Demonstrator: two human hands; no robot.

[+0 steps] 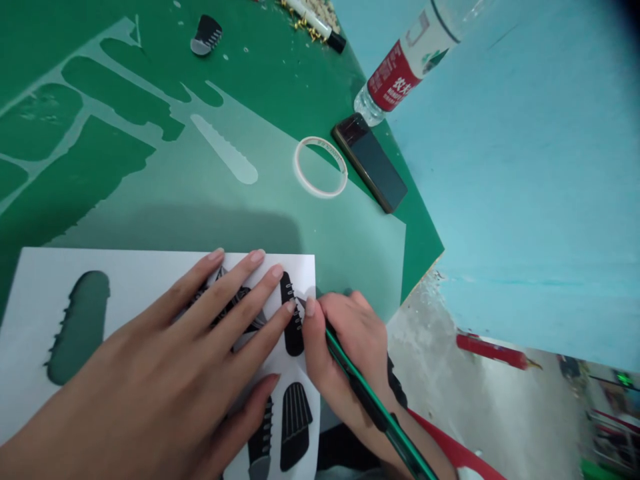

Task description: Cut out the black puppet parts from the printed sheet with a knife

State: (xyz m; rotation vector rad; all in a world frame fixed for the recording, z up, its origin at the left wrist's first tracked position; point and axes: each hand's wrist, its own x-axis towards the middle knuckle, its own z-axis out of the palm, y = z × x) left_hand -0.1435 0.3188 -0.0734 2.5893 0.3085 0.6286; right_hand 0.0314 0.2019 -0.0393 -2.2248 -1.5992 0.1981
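A white sheet of paper (pixel 150 273) with black printed shapes lies at the front of the table. Palm down on it, my left hand (pixel 165 360) is spread flat and covers part of the print. The little fingertip touches a black rounded strip (pixel 294 333) with short white lines along it. My right hand (pixel 350 347) grips a slim green-and-black craft knife (pixel 383 413), its dark tip beside that strip near the sheet's right edge. A jagged-edged cutout (pixel 85 327) opens through the paper at left. A black ribbed shape (pixel 295 427) is printed lower right.
Translucent film (pixel 215 220) with cut gaps covers part of the green table (pixel 280 87). A tape roll (pixel 321 190), phone (pixel 375 163), water bottle (pixel 395 77) and marker (pixel 320 27) are toward the back right. A small black cut piece (pixel 207 35) lies at the back. A blue wall (pixel 500 187) borders the table.
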